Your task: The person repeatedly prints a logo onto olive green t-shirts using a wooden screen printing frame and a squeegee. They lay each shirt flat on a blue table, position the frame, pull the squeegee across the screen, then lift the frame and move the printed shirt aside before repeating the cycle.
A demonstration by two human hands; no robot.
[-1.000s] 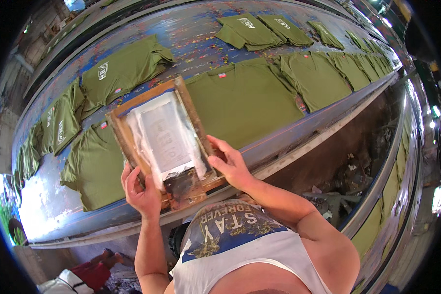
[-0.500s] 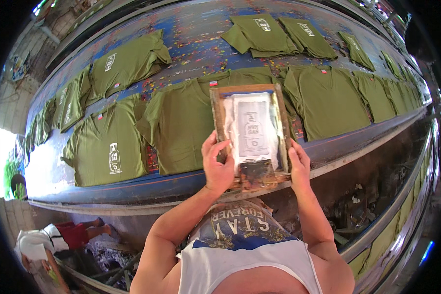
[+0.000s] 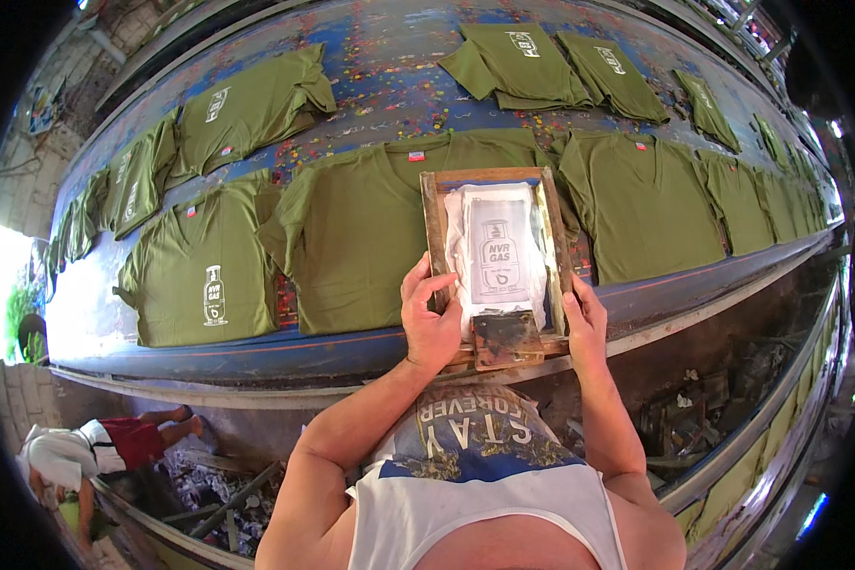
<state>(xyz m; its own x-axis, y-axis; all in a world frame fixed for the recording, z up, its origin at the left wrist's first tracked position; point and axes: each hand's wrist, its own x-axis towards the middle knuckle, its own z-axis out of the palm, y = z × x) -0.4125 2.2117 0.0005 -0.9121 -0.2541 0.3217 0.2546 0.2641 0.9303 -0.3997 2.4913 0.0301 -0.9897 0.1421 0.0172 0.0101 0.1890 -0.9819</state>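
Both my hands hold a wooden screen-printing frame (image 3: 489, 177) by its long sides, tilted toward me over the near edge of the long table. Its pale mesh (image 3: 536, 249) bears a gas-cylinder design, with white ink around the edges. A dark, stained squeegee (image 3: 506, 340) rests at the frame's near end. My left hand (image 3: 432, 318) grips the left rail, thumb over the inner edge. Along the right rail, my right hand (image 3: 587, 321) is closed. Behind the frame lies a green V-neck T-shirt (image 3: 361, 237), its right part covered; no print shows on the visible part.
On the left lies a green T-shirt (image 3: 176, 285) with a white cylinder print. To the right is an unprinted one (image 3: 636, 214). More shirts line the blue, ink-spotted table (image 3: 380, 95). A person in red shorts (image 3: 128, 445) bends over at lower left. Scraps (image 3: 693, 408) lie below the table.
The frame has shifted slightly right relative to the shirt behind it, still in both hands. My view has turned a little. The person at lower left has moved slightly.
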